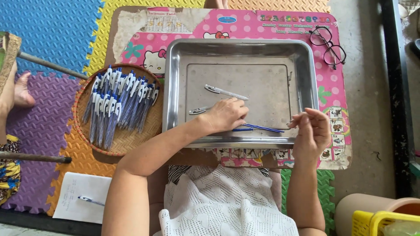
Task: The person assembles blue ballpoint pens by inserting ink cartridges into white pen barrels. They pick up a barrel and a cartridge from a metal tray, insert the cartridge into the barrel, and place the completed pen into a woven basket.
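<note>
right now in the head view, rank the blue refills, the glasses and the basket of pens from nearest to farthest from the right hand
1. Blue refills: in the tray, just left of the right hand.
2. Glasses: on the pink mat above the hand, beyond the tray's corner.
3. Basket of pens: far left, past the tray and the left hand.

Pink board carries steel tray, glasses

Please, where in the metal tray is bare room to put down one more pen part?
The metal tray is bare in its far half, beyond the pen barrel, and along its right wall. It is crowded near the front rim, where the left hand, blue refills and right hand are.
</note>
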